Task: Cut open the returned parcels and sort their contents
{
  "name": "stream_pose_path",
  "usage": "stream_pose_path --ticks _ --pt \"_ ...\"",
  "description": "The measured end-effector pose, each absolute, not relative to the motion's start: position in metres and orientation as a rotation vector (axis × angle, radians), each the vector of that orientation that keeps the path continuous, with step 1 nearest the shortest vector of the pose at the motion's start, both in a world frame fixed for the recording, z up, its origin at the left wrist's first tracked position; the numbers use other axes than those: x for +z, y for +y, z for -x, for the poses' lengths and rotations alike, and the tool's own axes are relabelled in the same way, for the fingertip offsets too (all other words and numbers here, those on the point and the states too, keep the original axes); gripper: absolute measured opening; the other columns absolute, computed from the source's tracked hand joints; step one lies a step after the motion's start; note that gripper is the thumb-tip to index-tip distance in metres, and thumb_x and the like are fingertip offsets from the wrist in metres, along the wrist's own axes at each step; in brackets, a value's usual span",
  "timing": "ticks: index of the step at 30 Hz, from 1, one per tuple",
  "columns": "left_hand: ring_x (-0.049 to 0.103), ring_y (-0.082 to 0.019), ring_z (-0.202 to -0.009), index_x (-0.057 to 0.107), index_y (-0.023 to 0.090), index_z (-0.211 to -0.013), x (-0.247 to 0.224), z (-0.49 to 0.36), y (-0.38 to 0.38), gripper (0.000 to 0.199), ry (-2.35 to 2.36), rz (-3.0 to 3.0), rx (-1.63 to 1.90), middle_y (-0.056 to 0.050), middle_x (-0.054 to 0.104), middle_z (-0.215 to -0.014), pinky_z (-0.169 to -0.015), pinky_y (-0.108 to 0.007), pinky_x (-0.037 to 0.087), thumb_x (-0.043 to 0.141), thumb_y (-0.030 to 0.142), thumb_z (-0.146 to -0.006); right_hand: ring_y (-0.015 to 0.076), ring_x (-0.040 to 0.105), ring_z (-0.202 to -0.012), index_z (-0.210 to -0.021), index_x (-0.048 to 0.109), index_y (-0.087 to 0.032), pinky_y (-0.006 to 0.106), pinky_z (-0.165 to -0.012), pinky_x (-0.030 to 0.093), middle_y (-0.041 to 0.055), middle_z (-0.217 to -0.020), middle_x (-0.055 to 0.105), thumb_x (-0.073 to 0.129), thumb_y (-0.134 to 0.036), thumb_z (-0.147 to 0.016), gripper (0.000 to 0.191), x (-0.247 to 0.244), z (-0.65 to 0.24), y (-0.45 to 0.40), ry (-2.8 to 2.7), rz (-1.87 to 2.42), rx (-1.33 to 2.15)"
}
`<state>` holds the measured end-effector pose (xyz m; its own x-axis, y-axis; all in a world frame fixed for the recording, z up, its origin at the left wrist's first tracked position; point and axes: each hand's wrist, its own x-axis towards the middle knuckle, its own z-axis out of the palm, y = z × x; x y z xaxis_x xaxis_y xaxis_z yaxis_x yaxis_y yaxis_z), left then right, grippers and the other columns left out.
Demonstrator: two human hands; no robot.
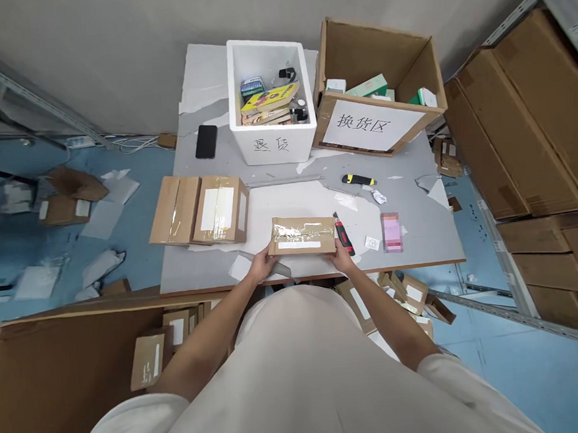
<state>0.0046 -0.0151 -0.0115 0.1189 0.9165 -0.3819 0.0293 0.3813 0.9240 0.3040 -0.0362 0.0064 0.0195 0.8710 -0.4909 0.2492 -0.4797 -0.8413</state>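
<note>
A taped brown cardboard box (303, 229) with a white label on its near side is held between my hands over the near part of the table. My left hand (261, 264) grips its left end, fingers closed around the lower corner. At the other end, my right hand (340, 256) holds the lower right corner. Just right of the box lies a red and black utility knife (342, 235), close to my right fingers. A second utility knife (358, 180), yellow and black, rests farther back.
Two taped boxes (174, 210) stand side by side at the table's left. Behind are a white foam box (275, 145) of mixed goods and a large open carton (384, 121). A black phone (206, 142) and a pink blurred item (392, 232) lie on the table (416, 201).
</note>
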Motion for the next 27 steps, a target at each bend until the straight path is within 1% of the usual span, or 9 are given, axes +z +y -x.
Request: stream_pose_path --ticks 2,5,12,14,17,19,21,24,27 --pt "0.056 -0.031 -0.119 0.066 0.014 -0.106 -0.013 -0.007 -0.015 0.062 1.248 -0.979 0.789 -0.012 0.068 -0.114 -0.107 -0.050 0.035 0.077 0.050 -0.057 0.0234 0.061 -0.104 -0.111 0.047 -0.020 0.043 -0.095 0.048 0.0112 -0.113 0.063 0.074 -0.022 -0.061 0.057 0.004 -0.302 -0.035 -1.147 1.790 1.461" --pt "0.057 -0.032 -0.116 0.066 0.015 -0.104 -0.013 -0.009 -0.016 0.061 1.264 -0.980 0.775 -0.012 0.070 -0.110 -0.106 -0.050 0.036 0.077 0.052 -0.056 0.0229 0.061 -0.102 -0.106 0.045 -0.021 0.044 -0.094 0.048 0.0084 -0.109 0.064 0.074 -0.024 -0.061 0.053 0.001 -0.301 -0.034 -1.175 1.816 1.424" --pt "0.064 -0.026 -0.091 0.068 0.017 -0.091 0.007 -0.003 -0.014 0.040 1.343 -1.053 0.742 -0.005 0.070 -0.082 -0.091 -0.045 0.048 0.073 0.044 -0.062 0.0209 0.062 -0.100 -0.108 0.048 -0.021 0.039 -0.091 0.048 0.0080 -0.109 0.064 0.073 -0.029 -0.065 0.051 0.018 -0.306 -0.030 -1.217 1.764 1.492" --pt "0.064 -0.025 -0.091 0.068 0.017 -0.092 0.017 0.000 -0.012 0.041 1.357 -1.093 0.750 -0.005 0.069 -0.085 -0.087 -0.042 0.051 0.072 0.046 -0.064 0.0211 0.061 -0.100 -0.110 0.049 -0.020 0.038 -0.089 0.048 0.0089 -0.110 0.064 0.070 -0.035 -0.069 0.048 0.028 -0.309 -0.029 -1.267 1.745 1.509" --pt "0.063 -0.025 -0.096 0.067 0.016 -0.101 0.030 0.001 -0.010 0.049 1.363 -1.170 0.771 -0.010 0.067 -0.103 -0.084 -0.039 0.052 0.070 0.051 -0.066 0.0207 0.060 -0.101 -0.113 0.052 -0.020 0.036 -0.089 0.047 0.0087 -0.111 0.065 0.059 -0.045 -0.080 0.042 0.042 -0.314 -0.026 -1.350 1.778 1.463" --pt "0.063 -0.025 -0.096 0.067 0.016 -0.105 0.033 0.000 -0.008 0.052 1.381 -1.198 0.768 -0.012 0.065 -0.109 -0.085 -0.039 0.052 0.068 0.053 -0.067 0.0212 0.061 -0.098 -0.109 0.056 -0.020 0.035 -0.087 0.046 0.0084 -0.107 0.066 0.050 -0.050 -0.086 0.038 0.047 -0.316 -0.024 -1.411 1.864 1.406" --pt "0.063 -0.024 -0.093 0.068 0.016 -0.104 0.031 -0.003 -0.006 0.052 1.427 -1.190 0.740 -0.012 0.065 -0.107 -0.089 -0.041 0.050 0.067 0.054 -0.068 0.0225 0.062 -0.092 -0.098 0.058 -0.020 0.035 -0.084 0.046 0.0085 -0.098 0.068 0.046 -0.052 -0.088 0.036 0.047 -0.315 -0.021 -1.464 1.956 1.366" --pt "0.063 -0.024 -0.089 0.070 0.016 -0.099 0.021 -0.006 -0.005 0.053 1.481 -1.091 0.672 -0.011 0.067 -0.101 -0.090 -0.042 0.048 0.069 0.057 -0.065 0.0234 0.061 -0.085 -0.082 0.058 -0.020 0.036 -0.080 0.046 0.0087 -0.087 0.068 0.049 -0.053 -0.087 0.035 0.041 -0.313 -0.019 -1.468 2.032 1.358" --pt "0.063 -0.025 -0.089 0.069 0.014 -0.102 0.011 -0.007 -0.008 0.058 1.470 -1.023 0.636 -0.011 0.069 -0.101 -0.089 -0.041 0.048 0.068 0.060 -0.065 0.0218 0.062 -0.083 -0.083 0.059 -0.020 0.034 -0.077 0.048 0.0081 -0.087 0.068 0.050 -0.054 -0.086 0.035 0.031 -0.311 -0.019 -1.423 2.042 1.390"
